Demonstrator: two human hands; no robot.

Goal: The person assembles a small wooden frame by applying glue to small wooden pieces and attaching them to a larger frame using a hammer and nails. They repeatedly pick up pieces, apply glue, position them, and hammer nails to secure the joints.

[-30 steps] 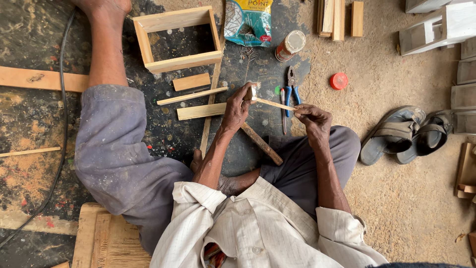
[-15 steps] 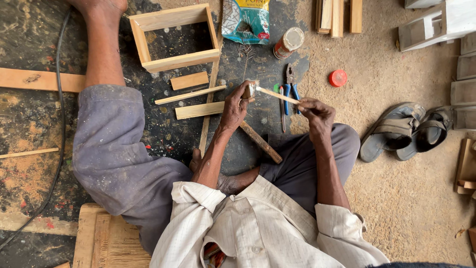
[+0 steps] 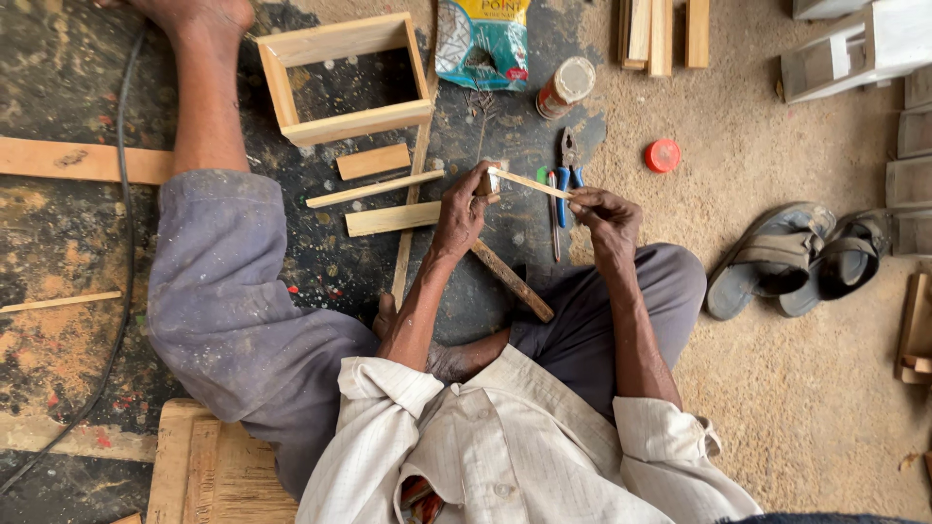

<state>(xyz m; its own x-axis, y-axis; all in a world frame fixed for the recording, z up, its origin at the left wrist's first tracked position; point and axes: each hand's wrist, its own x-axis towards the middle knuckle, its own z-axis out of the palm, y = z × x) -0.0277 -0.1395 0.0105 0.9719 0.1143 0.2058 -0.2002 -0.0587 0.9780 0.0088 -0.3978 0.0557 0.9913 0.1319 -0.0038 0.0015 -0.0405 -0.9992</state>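
Wood is everywhere on this floor (image 3: 796,408): a person sits cross-legged, holding a thin wooden strip (image 3: 529,182) between both hands. The left hand (image 3: 464,206) pinches one end of the strip together with a small dark block, which I cannot make out clearly, while the right hand (image 3: 600,209) closes its fingertips on the other end. Held level and off the floor like this, the strip seems to be kept steady for fitting or checking, though that is my guess.

Just beyond the hands lie blue-handled pliers (image 3: 567,170), near enough to grab. An open wooden box frame (image 3: 342,78) sits farther out beside the stretched-out leg, with loose slats (image 3: 377,189) between it and the hands. A blue-green packet (image 3: 482,41), a small jar (image 3: 566,85) and a red lid (image 3: 662,155) lie past them, and sandals (image 3: 791,262) rest well off to the right.

Compared with a second ago, the strip has tilted flatter and the right hand has shifted slightly outward along it; everything on the floor lies where it did.
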